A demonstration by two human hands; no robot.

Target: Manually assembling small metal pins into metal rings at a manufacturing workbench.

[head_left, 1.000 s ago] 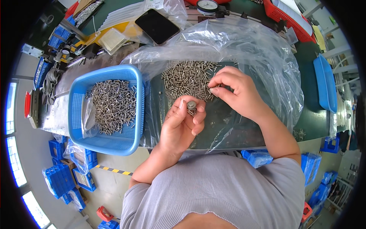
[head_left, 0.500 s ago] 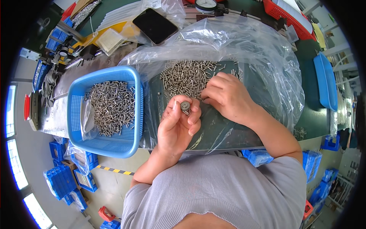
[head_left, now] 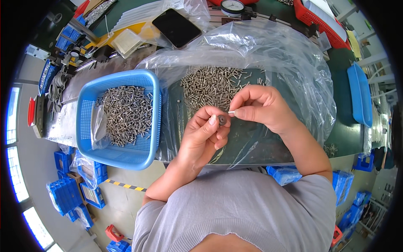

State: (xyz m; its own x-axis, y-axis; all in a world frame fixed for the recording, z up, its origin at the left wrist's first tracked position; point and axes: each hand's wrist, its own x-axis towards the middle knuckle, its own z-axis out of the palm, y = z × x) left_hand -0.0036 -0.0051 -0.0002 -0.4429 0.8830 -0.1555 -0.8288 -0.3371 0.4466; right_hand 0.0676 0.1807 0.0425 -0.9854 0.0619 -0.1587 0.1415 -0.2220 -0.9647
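We hold a small dark round washer-like part [head_left: 222, 120] pinched in left hand [head_left: 204, 135] fingertips while right hand [head_left: 261, 110] pinches a thin silver metal pin [head_left: 231, 112] at its hole above the green bench; insertion step, we judge, needing fine alignment.

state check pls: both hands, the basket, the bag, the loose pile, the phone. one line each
Left hand: pinching a small dark round part at the fingertips.
Right hand: pinching a thin metal pin, tip at the round part.
Blue basket: upright, partly filled with metal pins.
Clear plastic bag: open, spread flat on the table.
Pin pile: loose on the bag.
Phone: screen dark.
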